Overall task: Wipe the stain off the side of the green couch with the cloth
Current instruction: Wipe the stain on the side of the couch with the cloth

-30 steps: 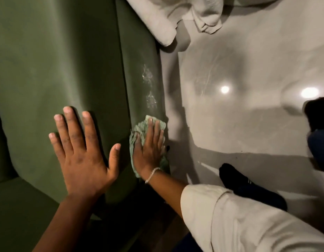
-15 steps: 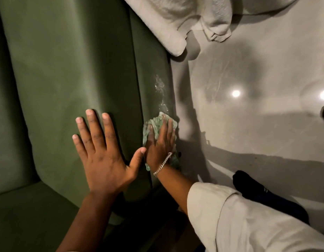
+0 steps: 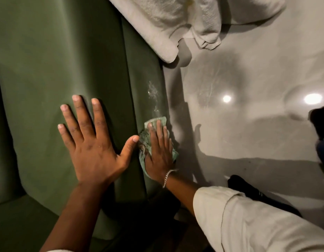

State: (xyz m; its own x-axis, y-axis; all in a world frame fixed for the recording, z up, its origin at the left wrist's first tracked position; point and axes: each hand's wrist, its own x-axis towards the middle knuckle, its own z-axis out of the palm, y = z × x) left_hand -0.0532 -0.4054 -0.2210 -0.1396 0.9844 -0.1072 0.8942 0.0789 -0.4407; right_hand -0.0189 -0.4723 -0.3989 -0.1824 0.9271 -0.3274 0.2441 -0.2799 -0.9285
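The green couch (image 3: 53,60) fills the left of the head view, its side panel running down the middle. A whitish stain (image 3: 152,91) marks that side panel, with a fainter smear below it. My right hand (image 3: 160,151), a chain bracelet at its wrist, presses a pale green cloth (image 3: 157,121) flat against the panel just below the stain. The cloth shows above the fingertips and at both sides of the palm. My left hand (image 3: 90,142) lies flat on the top of the couch arm, fingers spread, its thumb tip almost at the cloth.
A cream blanket (image 3: 166,20) hangs over the couch's far end and onto the glossy grey floor (image 3: 248,73). My foot in a dark sock (image 3: 248,191) rests on the floor at the lower right. A dark object (image 3: 321,120) sits at the right edge.
My right hand and the cloth have stayed just below the stain, with its lower patch now mostly covered or rubbed faint. My left hand has closed in until its thumb nearly meets the cloth.
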